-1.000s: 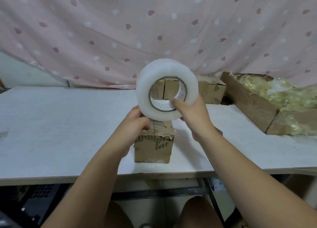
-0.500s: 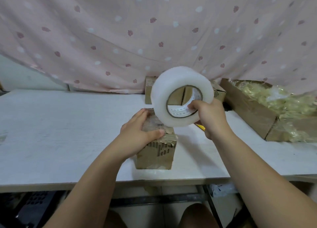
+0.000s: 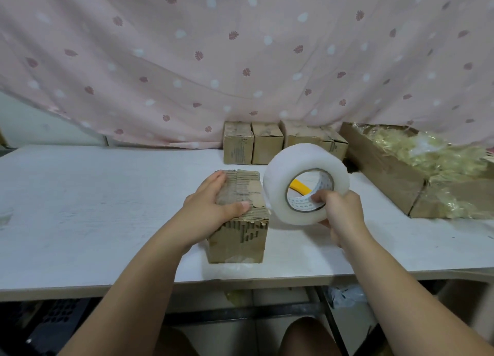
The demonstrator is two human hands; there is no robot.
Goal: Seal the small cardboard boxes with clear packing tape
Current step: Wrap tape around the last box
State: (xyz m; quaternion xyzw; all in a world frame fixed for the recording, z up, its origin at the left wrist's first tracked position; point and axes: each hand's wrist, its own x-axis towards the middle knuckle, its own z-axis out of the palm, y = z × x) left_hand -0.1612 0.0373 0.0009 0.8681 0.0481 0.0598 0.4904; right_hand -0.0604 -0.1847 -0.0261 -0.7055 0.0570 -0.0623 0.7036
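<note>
Probably light and easily dented, the small box (image 3: 238, 232) sits near the front edge of the tabletop (image 3: 93, 208) under the left hand (image 3: 211, 208), fingers laid flat, while the right hand (image 3: 343, 214) curls its fingers through the stiff core of the tape roll (image 3: 278, 192) just beside it.

The small box (image 3: 238, 238) is set on the desk (image 3: 80, 208), the tape roll (image 3: 275, 195) just right, other boxes (image 3: 267, 147) far behind.
</note>
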